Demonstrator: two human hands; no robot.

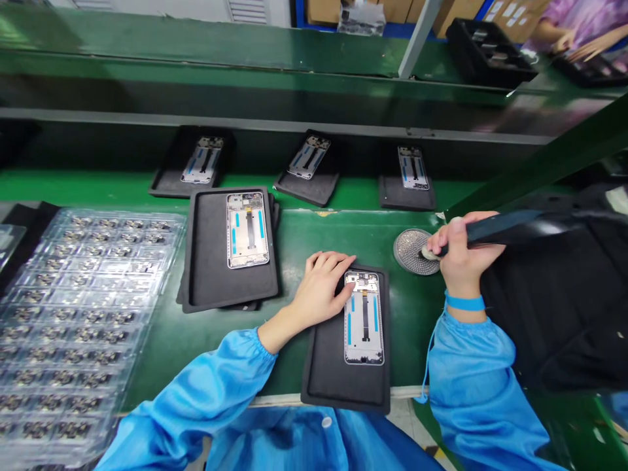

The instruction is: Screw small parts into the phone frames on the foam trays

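Note:
A phone frame [364, 318] lies in a black tray [330, 366] right in front of me on the green bench. My left hand [321, 288] rests on the tray's upper left, fingers stretched out and touching the frame's top corner. My right hand [458, 255] is closed round a black electric screwdriver [510, 227]. Its tip sits on a round dish of small screws [411, 252] just right of the tray.
A second black tray [209, 261] with a phone frame [248, 229] lies to the left. A clear blister tray of small parts [73, 314] fills the far left. Three more trays with frames [202, 160] [309, 157] [412, 169] ride the belt behind. Another person's hands [579, 42] work at top right.

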